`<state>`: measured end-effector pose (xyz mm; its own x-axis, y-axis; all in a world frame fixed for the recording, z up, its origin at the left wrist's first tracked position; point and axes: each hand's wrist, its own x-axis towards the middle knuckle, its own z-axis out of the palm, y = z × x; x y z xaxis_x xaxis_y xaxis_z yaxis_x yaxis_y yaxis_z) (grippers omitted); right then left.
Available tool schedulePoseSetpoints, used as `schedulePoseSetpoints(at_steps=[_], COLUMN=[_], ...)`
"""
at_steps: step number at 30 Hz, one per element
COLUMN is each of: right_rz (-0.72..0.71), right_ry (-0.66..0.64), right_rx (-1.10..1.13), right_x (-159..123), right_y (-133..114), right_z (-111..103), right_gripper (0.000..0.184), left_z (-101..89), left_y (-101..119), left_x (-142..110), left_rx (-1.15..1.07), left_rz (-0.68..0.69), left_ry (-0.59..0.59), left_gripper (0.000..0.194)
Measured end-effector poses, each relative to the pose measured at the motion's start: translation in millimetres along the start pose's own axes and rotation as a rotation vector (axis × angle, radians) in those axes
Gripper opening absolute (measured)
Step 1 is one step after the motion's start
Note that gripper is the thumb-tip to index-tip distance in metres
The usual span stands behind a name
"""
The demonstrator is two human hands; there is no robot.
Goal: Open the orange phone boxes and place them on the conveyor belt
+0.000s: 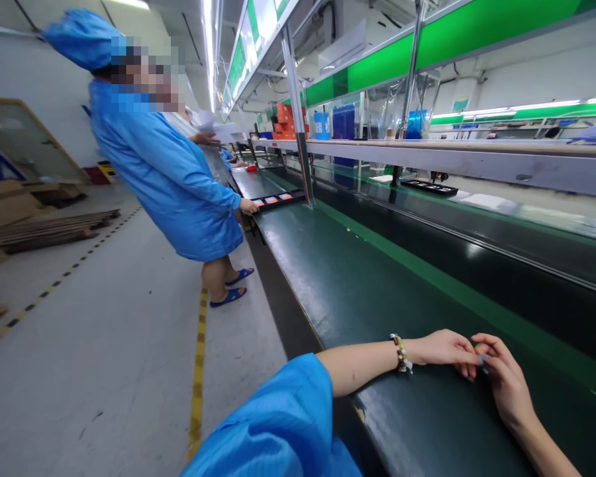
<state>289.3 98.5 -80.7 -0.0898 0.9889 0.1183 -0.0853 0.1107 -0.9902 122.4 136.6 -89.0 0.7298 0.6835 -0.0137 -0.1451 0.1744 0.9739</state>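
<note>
Over the dark green bench, my left hand reaches in from a blue sleeve, with a beaded bracelet at the wrist. Its fingers are bent and pressed together. My right hand comes from the lower right corner, its fingers curled toward the left hand. The fingertips of both hands meet, and small blue-green spots that look like painted nails show there. No object can be seen between the fingers. Beneath both hands is the dark green bench top.
A person in a blue coat stands by the bench's left edge, one hand at a black tray and papers in the other. A metal post rises from the bench. Along the right runs a raised shelf with orange boxes.
</note>
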Motion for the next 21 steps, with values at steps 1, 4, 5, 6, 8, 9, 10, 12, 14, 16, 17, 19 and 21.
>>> schedulePoseSetpoints(at_steps=[1, 4, 5, 6, 8, 9, 10, 12, 14, 16, 17, 19, 21], right_rz=[-0.006, -0.021, -0.025, -0.03, -0.038, -0.041, -0.04, -0.031, -0.028, -0.032, -0.029, -0.001, 0.029], right_ry=[-0.004, -0.012, -0.02, -0.027, -0.038, -0.039, -0.039, -0.033, -0.017, 0.048, 0.098, 0.198, 0.263], right_rx=[-0.026, -0.081, -0.091, -0.102, -0.134, -0.153, -0.169, -0.197, -0.237, -0.327, -0.391, -0.526, -0.63], right_x=[0.0, -0.8, -1.1, -1.5, -2.0, -2.2, -2.5, -3.2, -5.0, -8.4, -10.5, -14.7, -17.0], right_y=[1.7, 5.9, 6.6, 6.9, 5.9, 4.9, 3.7, 1.3, -0.4, -1.0, -0.8, 0.6, 3.5], right_z=[-1.1, -4.9, -6.2, -7.4, -9.2, -9.8, -10.1, -9.5, -7.2, -3.4, -1.2, 2.3, 3.8], right_gripper=[0.036, 0.036, 0.037, 0.038, 0.04, 0.041, 0.041, 0.042, 0.042, 0.04, 0.039, 0.038, 0.041], left_z=[-0.4, -2.1, -3.1, -4.3, -7.5, -9.2, -11.1, -14.5, -17.2, -18.8, -19.2, -19.3, -18.5], left_y=[-0.7, -1.4, -0.8, 0.1, 2.4, 3.5, 4.2, 3.6, -0.4, -7.4, -11.5, -19.4, -25.2], left_x=[-0.2, -0.4, -0.1, 0.3, 1.7, 2.7, 3.8, 6.7, 10.2, 14.1, 16.0, 19.4, 21.6], left_rx=[-0.001, -0.007, -0.011, -0.014, -0.025, -0.029, -0.03, -0.031, -0.028, -0.026, -0.023, -0.024, -0.045], left_rz=[0.001, -0.021, -0.036, -0.056, -0.087, -0.1, -0.112, -0.129, -0.14, -0.136, -0.132, -0.114, -0.087], left_ry=[0.0, -0.002, -0.017, -0.046, -0.124, -0.166, -0.204, -0.25, -0.261, -0.237, -0.228, -0.205, -0.197], left_gripper=[0.065, 0.062, 0.063, 0.065, 0.069, 0.069, 0.068, 0.065, 0.063, 0.066, 0.067, 0.066, 0.062])
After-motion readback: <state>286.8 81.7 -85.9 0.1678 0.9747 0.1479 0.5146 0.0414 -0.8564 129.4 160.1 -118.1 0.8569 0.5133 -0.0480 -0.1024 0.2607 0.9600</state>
